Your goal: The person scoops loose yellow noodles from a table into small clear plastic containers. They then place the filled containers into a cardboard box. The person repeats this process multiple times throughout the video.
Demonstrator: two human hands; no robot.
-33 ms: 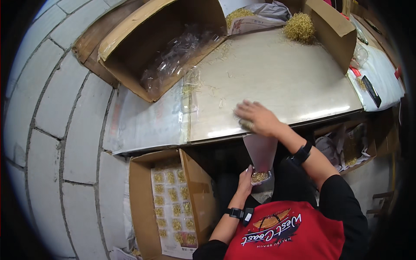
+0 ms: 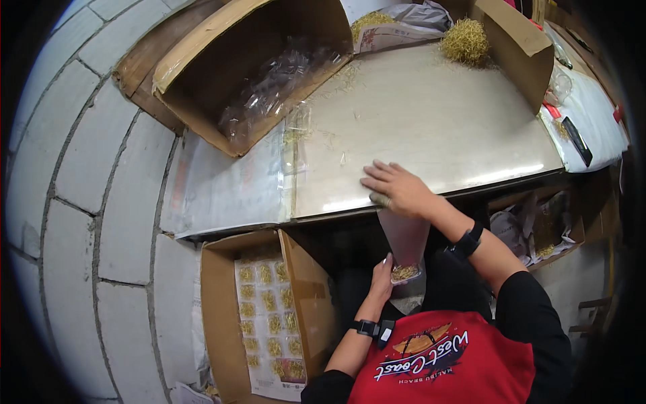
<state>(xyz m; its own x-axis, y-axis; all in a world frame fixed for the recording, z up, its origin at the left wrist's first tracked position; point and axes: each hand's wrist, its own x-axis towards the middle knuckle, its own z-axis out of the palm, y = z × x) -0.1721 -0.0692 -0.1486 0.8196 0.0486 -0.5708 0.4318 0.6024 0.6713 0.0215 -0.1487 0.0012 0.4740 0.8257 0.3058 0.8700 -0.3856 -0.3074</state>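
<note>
My left hand (image 2: pixel 381 279) is closed on a small clear plastic box (image 2: pixel 406 274) holding thin gold-coloured pin-like pieces. The box sits at the lower end of a tapering, greyish chute (image 2: pixel 402 239) that hangs from the table's front edge. Over the chute's upper end, my right hand (image 2: pixel 402 192) lies palm down at the table edge, fingers stretched out and apart. Whether any pieces are under that palm is hidden. A few loose gold pieces are scattered on the pale tabletop (image 2: pixel 431 114) beyond it.
A carton (image 2: pixel 202 74) of empty clear boxes lies on its side at the table's back left. A heap of gold pieces (image 2: pixel 465 42) stands at the back right. Below left, an open carton (image 2: pixel 308 296) holds rows of filled boxes. A black tool (image 2: pixel 577 141) lies far right.
My right hand, blurred before, has shifted slightly and now shows sharply at the table edge. Fewer loose pieces show just beyond its fingers. The left hand keeps hold of the box.
</note>
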